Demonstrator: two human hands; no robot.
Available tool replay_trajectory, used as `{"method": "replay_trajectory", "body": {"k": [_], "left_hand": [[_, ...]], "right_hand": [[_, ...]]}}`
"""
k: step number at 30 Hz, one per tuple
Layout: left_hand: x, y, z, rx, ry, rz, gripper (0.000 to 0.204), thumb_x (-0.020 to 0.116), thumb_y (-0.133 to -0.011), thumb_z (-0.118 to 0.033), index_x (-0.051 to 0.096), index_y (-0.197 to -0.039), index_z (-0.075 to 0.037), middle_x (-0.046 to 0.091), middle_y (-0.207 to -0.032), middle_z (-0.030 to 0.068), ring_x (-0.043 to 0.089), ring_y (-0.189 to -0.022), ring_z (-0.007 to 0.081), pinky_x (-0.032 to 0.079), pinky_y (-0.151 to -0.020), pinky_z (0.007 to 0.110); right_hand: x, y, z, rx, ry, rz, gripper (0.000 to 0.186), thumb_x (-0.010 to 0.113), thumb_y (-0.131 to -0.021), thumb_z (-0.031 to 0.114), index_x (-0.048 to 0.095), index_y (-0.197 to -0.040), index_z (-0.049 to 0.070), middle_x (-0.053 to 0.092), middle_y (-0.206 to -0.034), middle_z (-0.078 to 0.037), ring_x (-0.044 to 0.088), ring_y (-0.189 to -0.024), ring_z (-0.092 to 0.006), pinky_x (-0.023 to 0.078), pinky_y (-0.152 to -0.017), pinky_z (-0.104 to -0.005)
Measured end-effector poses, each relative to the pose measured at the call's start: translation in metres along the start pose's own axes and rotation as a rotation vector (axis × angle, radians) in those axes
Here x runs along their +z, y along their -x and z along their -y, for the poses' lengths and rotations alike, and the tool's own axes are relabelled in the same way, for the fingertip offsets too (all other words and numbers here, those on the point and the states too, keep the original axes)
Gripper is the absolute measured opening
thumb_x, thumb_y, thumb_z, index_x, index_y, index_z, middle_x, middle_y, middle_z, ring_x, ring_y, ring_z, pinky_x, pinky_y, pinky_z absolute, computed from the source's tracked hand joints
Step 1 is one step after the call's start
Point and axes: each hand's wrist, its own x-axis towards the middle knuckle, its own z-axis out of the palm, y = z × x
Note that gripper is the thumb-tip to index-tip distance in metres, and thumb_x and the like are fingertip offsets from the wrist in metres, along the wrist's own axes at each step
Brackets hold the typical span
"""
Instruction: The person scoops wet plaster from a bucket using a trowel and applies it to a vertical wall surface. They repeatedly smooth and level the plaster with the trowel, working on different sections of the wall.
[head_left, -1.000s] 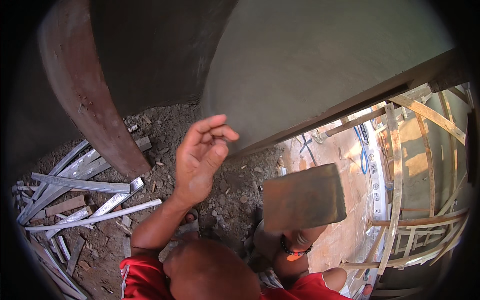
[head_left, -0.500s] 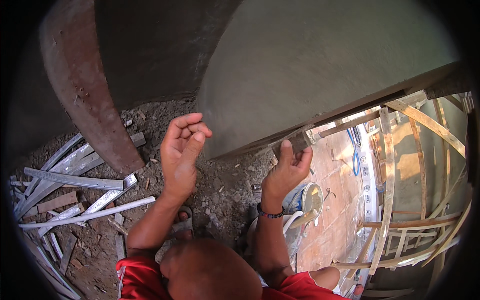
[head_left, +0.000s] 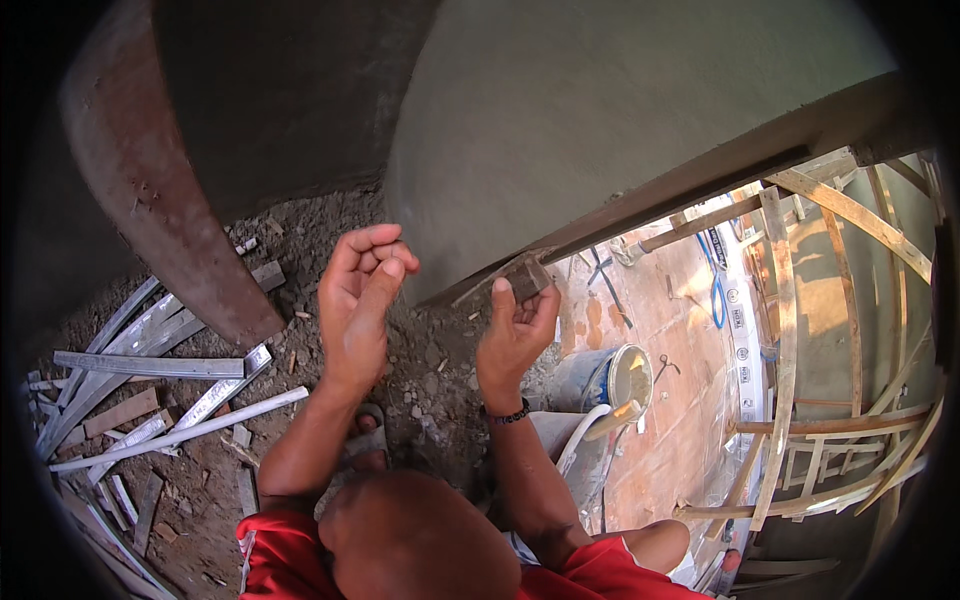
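My right hand (head_left: 516, 335) grips a small, dark brown block (head_left: 527, 277), thumb on its near face. The block is up against the lower edge of a smooth grey plastered wall (head_left: 600, 110); whether it is wood or sponge I cannot tell. A beaded bracelet (head_left: 508, 413) circles that wrist. Raised to the left of the wall's lower corner, my left hand (head_left: 357, 300) has loosely bent fingers with nothing visible between them. Rubble ground (head_left: 430, 380) lies beneath both hands.
A paint bucket (head_left: 600, 382) with a handled tool stands right of my right forearm. Metal strips (head_left: 150, 365) and a white pipe (head_left: 190, 432) lie at left near a reddish-brown slanted post (head_left: 165, 200). Wooden framing (head_left: 780, 350) rises at right.
My right hand has slid left along the wall's lower edge with the block, closer to the corner. The left hand has barely moved. The view has shifted slightly.
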Motion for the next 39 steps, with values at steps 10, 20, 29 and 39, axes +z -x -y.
{"method": "replay_trajectory", "body": {"k": [10,20,29,39], "left_hand": [[-0.004,0.001,0.003,-0.007,0.019,-0.031,0.03,0.058,-0.098,-0.015,0.052,-0.123,0.0,0.062,-0.098,0.0075,0.057,-0.092,0.0147,0.046,-0.09,0.033],[-0.006,0.008,0.005,-0.027,-0.051,-0.051,0.025,0.057,-0.098,-0.012,0.054,-0.12,-0.001,0.062,-0.096,0.0073,0.055,-0.087,0.0152,0.046,-0.089,0.037],[-0.018,0.006,0.013,-0.045,-0.051,-0.052,0.027,0.058,-0.098,-0.013,0.053,-0.121,0.0,0.063,-0.097,0.0078,0.057,-0.089,0.0151,0.046,-0.089,0.035],[-0.022,0.011,0.014,-0.06,-0.117,-0.073,0.024,0.056,-0.099,-0.012,0.055,-0.119,-0.001,0.063,-0.096,0.0068,0.056,-0.086,0.0161,0.047,-0.089,0.037]], "right_hand": [[-0.013,-0.081,0.061,-0.359,0.019,-0.044,0.034,0.064,-0.094,0.006,0.048,-0.122,-0.006,0.058,-0.108,-0.011,0.057,-0.097,-0.0163,0.049,-0.085,-0.0294],[-0.026,-0.023,0.003,-0.019,-0.143,-0.179,0.039,0.069,-0.09,0.009,0.054,-0.123,-0.004,0.061,-0.105,-0.01,0.058,-0.081,-0.0121,0.048,-0.075,-0.03],[0.01,-0.028,-0.004,-0.348,0.077,-0.092,0.039,0.071,-0.085,0.006,0.057,-0.12,-0.003,0.057,-0.1,-0.015,0.056,-0.081,-0.0256,0.045,-0.071,-0.0338],[-0.03,-0.066,0.031,-0.206,-0.153,-0.191,0.04,0.07,-0.088,0.008,0.057,-0.124,-0.004,0.061,-0.102,-0.01,0.061,-0.087,-0.0163,0.05,-0.075,-0.0278]]}}
